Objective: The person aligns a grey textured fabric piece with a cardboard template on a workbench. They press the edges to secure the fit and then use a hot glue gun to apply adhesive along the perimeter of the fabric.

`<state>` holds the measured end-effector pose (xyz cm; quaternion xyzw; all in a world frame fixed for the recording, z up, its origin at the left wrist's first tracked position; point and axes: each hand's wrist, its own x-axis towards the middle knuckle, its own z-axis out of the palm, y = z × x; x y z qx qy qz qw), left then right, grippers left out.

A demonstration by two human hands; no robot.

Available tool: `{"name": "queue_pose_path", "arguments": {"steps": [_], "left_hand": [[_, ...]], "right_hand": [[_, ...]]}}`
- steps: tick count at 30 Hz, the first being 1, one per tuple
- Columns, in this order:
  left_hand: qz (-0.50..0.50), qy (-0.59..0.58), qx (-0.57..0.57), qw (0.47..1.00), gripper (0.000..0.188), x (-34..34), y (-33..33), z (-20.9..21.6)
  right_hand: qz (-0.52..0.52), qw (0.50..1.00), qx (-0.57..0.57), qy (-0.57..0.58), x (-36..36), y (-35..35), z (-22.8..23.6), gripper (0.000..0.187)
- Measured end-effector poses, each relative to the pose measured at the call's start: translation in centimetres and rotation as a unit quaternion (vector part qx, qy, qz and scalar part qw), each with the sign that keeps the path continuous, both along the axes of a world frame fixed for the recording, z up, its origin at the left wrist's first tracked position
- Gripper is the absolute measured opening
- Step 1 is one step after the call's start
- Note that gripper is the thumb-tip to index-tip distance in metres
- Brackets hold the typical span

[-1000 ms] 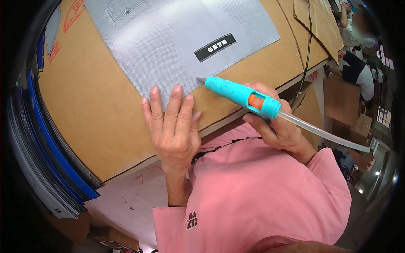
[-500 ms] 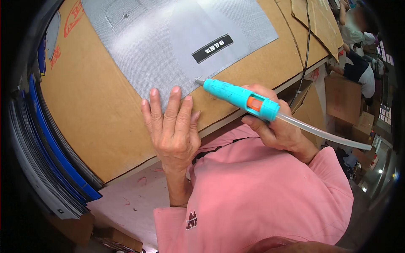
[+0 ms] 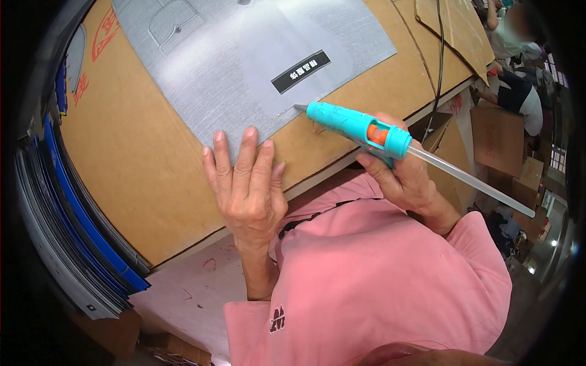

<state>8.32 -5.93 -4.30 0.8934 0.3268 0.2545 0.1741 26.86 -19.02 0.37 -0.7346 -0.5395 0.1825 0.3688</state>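
Observation:
My right hand (image 3: 406,177) is wrapped round a turquoise hot glue gun (image 3: 348,125) with an orange part inside. A long translucent glue stick (image 3: 473,177) sticks out of its back end. The gun's dark nozzle is at the lower edge of a grey fabric-textured sheet (image 3: 213,79), beside a clear panel. A black label (image 3: 301,72) with pale lettering lies just above the nozzle. Spread over the sheet's near corner, my left hand (image 3: 247,183) rests flat with its fingertips on the sheet and holds nothing.
The sheet lies on a brown cardboard-covered table (image 3: 134,177). A stack of grey and blue sheets (image 3: 79,219) stands at the left edge. A black cable (image 3: 438,73) crosses the table at right. Cardboard boxes (image 3: 497,140) and other people are beyond on the right.
The glue gun's nozzle has moved a little right and up along the sheet's edge. The sheet and my left hand have shifted slightly left.

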Motion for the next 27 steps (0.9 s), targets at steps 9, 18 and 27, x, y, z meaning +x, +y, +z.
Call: {"name": "queue_pose_path", "arguments": {"steps": [9,18,27], "left_hand": [[-0.009,0.001,0.000,1.000,0.027,0.0,0.1,-0.2],[-0.011,-0.001,0.009,1.000,0.026,0.0,0.1,-0.1],[-0.009,0.000,0.016,1.000,0.025,0.1,0.0,-0.1]], "right_hand": [[0.009,1.000,0.018,0.000,0.2,-0.4,-0.2,0.049],[-0.003,1.000,0.031,-0.005,0.0,-0.1,-0.6,0.048],[-0.086,0.995,-0.029,0.037,0.4,-1.3,-0.2,0.042]]}}
